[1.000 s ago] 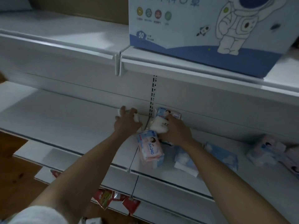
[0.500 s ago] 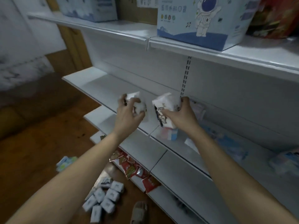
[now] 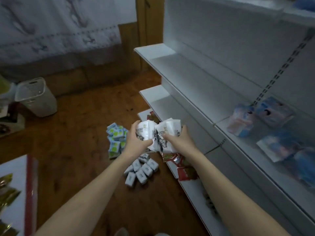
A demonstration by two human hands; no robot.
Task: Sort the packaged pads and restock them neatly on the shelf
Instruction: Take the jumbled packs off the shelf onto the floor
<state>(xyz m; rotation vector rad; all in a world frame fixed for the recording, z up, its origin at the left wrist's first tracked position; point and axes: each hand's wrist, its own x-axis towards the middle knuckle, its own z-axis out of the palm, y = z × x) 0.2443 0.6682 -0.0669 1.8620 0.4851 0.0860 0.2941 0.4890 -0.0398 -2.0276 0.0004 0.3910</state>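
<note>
Two white packs of pads are held side by side in front of the shelf unit, above the wooden floor (image 3: 76, 142), their inner edges touching. The left pack (image 3: 144, 129) sits in the left hand (image 3: 136, 140), whose fingers (image 3: 134, 126) curl over its far top edge while the thumb wraps under its lower corner. The right pack (image 3: 166, 133), printed with a dark cartoon figure, is gripped by the right hand (image 3: 177, 142): the thumb presses across its front and the fingers curl round its right side, mostly hidden behind the pack. Both hands are closed firmly on their packs.

Below the hands, on the floor, lies a cluster of small white packs (image 3: 141, 169), and just beyond it a pile of blue and green packs (image 3: 115, 138). Red packets (image 3: 179, 163) lie on the lowest shelf, right under the right forearm.

To the right, the white shelf (image 3: 196, 79) runs away in tiers. Pink and blue pad packs (image 3: 242, 120) stand against its back panel, with another blue pack (image 3: 272, 111) beside them and a flat blue pack (image 3: 279, 147) lying nearer the front edge; all are blurred.

A pale plastic bin (image 3: 36, 97) stands on the floor to the far left, well apart from the hands.
</note>
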